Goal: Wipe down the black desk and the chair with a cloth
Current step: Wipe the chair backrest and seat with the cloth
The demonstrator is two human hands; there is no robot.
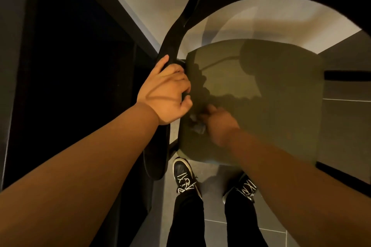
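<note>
Gripping the black back rail (pixel 170 42) of the chair (pixel 297 110), the left hand (pixel 166 90) has its fingers (pixel 180 78) curled over the rail's inner side and its thumb laid up along the outer side. This is where the rail bends down beside the left edge of the seat (pixel 261 96).

The seat is olive green and seen from straight above, with shadows of the arms and head lying across it. The right hand (pixel 218 121) is down on the seat near its front left corner, and it is blurred. A small bunched grey cloth (pixel 197 124) sits on the seat at the tips of this hand, touching it, just beside the left edge and close below the left hand. The blur hides whether the right fingers are clenched round the cloth or only pressing it flat.

Two black shoes with white laces stand on the grey tiled floor (pixel 345 116) at the seat's front edge: the left shoe (pixel 183 176) by the front left corner, and the right shoe (pixel 245 188) partly hidden under the right forearm. Black trousers (pixel 186 222) rise from them.

A black panel (pixel 70 66) with a slanting edge fills the left side. It cannot be told whether this is the bench.
</note>
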